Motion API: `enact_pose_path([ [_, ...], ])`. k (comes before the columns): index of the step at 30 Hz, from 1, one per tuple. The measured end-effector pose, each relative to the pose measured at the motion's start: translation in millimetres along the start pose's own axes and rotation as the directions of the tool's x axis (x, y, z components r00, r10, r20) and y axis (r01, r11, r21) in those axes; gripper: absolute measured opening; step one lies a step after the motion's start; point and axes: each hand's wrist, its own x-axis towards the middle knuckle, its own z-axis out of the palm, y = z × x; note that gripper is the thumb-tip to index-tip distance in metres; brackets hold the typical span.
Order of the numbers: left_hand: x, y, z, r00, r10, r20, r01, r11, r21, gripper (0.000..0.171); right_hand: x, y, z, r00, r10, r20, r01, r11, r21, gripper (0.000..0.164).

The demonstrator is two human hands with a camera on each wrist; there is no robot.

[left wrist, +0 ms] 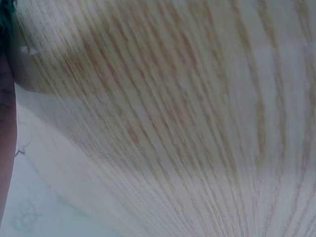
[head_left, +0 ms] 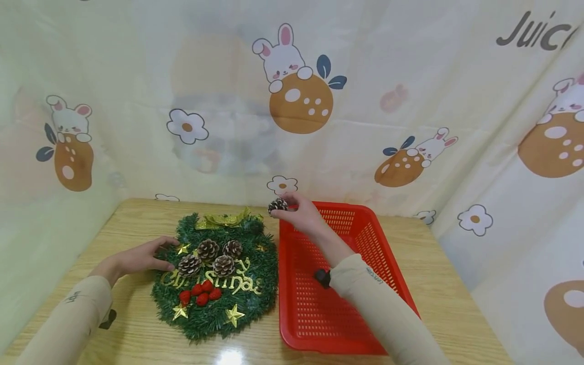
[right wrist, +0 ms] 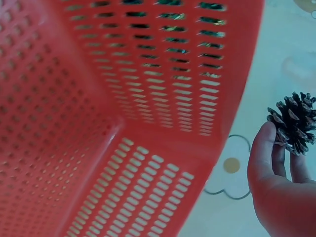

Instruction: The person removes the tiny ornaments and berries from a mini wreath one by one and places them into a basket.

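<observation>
A green Christmas wreath [head_left: 255, 314] lies on the table, with gold lettering, gold stars, red berries [head_left: 202, 299] and several pine cones [head_left: 223, 265] on its front. At its left edge, my left hand [head_left: 143, 256] rests with thumb and fingers spread apart, fingertips at the tinsel. My right hand [head_left: 298, 213] pinches a separate pine cone [right wrist: 295, 121] with frosted tips between thumb and fingers. That pine cone is held up near the back left corner of the red plastic basket [head_left: 288, 324]. In the left wrist view, only a strip of the left hand [left wrist: 7, 133] shows.
The slotted basket stands right beside the wreath, under my right forearm. A gold bow [head_left: 221, 220] tops the wreath. Behind the wooden table [head_left: 449, 304] hangs a curtain [head_left: 219, 61] printed with rabbits and flowers; it also runs along both sides.
</observation>
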Motion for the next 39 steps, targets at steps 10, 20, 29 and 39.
enact_pose_path([
  [10,0.1,-3.3,-1.1,1.000,0.000,0.006,0.000,1.000,-0.001,0.066,-6,21,-14,0.999,0.032,-0.003,-0.032,0.999,-0.011,0.049],
  [20,1.2,-4.0,-1.5,1.000,-0.006,0.004,0.006,1.000,-0.001,0.066,-6,40,-26,0.998,0.055,-0.025,-0.057,0.996,-0.063,0.048],
  [29,1.0,-2.9,-1.3,1.000,-0.003,0.003,0.003,1.000,0.006,0.067,-3,59,-31,0.996,0.079,-0.052,-0.083,0.993,-0.081,0.048],
  [39,1.0,-0.6,-0.7,1.000,-0.005,0.006,0.004,1.000,0.012,0.068,1,73,-30,0.993,0.096,-0.073,-0.105,0.986,-0.131,0.047],
])
